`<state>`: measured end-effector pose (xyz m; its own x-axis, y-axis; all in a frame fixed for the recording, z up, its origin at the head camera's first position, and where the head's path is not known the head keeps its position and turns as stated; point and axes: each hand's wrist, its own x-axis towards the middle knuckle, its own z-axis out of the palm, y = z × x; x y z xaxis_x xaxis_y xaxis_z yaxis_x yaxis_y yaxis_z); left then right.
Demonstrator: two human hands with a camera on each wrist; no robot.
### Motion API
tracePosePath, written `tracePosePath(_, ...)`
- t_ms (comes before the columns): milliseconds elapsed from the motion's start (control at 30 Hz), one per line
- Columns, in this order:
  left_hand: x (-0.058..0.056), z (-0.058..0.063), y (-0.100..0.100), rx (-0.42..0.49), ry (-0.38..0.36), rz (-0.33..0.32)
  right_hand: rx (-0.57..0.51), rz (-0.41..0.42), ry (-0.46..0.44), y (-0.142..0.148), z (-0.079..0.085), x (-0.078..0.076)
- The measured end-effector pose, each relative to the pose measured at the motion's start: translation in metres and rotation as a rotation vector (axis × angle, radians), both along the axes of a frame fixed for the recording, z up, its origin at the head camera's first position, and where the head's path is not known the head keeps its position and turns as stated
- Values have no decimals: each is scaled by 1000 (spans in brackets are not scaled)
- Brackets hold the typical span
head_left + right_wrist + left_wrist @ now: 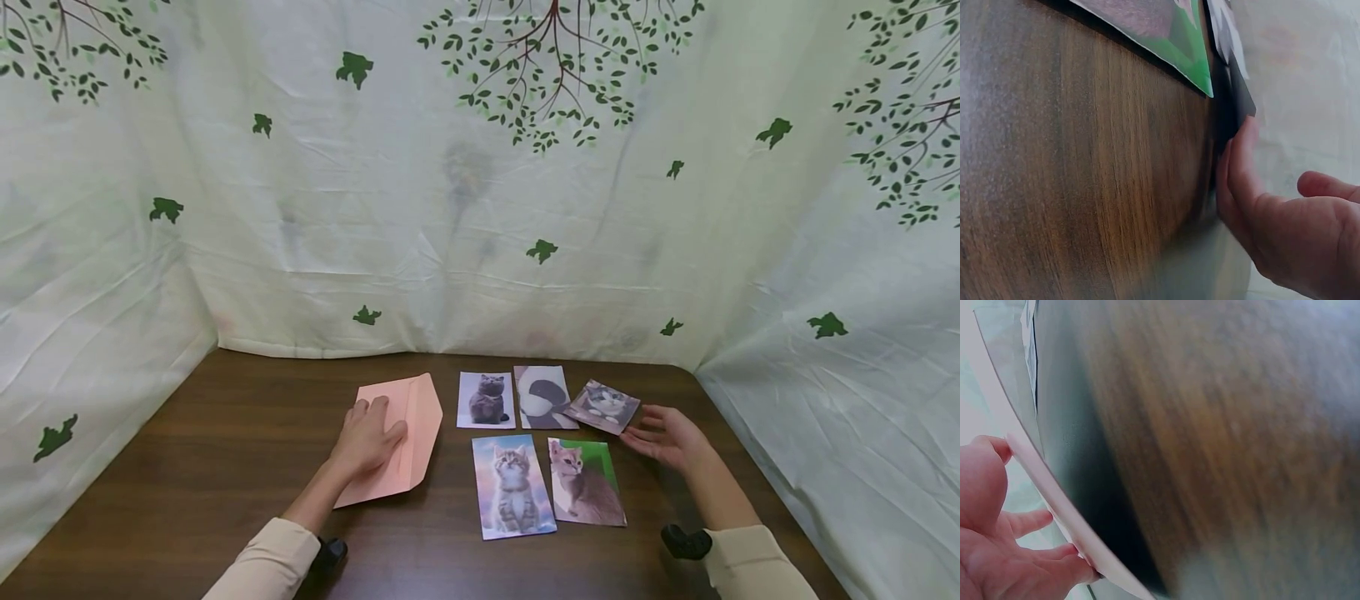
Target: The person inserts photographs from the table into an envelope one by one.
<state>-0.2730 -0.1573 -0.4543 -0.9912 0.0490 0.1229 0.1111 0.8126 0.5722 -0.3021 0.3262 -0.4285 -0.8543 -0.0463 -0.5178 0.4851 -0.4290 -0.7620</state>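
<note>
On the left side of the table lies a pink envelope [422,425] with its flap toward the right. My left hand [369,440] rests on it, thumb spread from the fingers; in the left wrist view the fingertips [1041,519] touch the face of the envelope [1054,487]. At the right, the fingertips of my right hand [669,437] touch the edge of a grey-and-white cat photo [602,406]. That photo overlaps a black-and-white picture card [536,387]. In the right wrist view the thumb [1329,185] stands apart from the dark card edge [1242,94].
A grey cat photo [487,408] lies at the back. Nearer me are a striped kitten photo [513,487] and a cat photo with a green background [588,483], their edges close together. A whitish leaf-print curtain [450,250] hangs behind the brown table [187,467].
</note>
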Motion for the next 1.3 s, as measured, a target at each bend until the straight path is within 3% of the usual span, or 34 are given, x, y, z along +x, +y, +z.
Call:
tracePosePath(400, 0, -2, -2, -4, -9, 5, 92, 194, 28, 8, -8, -12)
tracePosePath(733, -1, 1, 0, 1, -15, 9, 128, 172, 11, 8, -10, -26)
tracePosePath(967, -2, 3, 1, 14, -11, 12, 138, 106, -3, 6, -8, -34)
tracePosePath(1300, 0, 5, 0, 0, -5, 14, 88, 71, 5, 3, -7, -33)
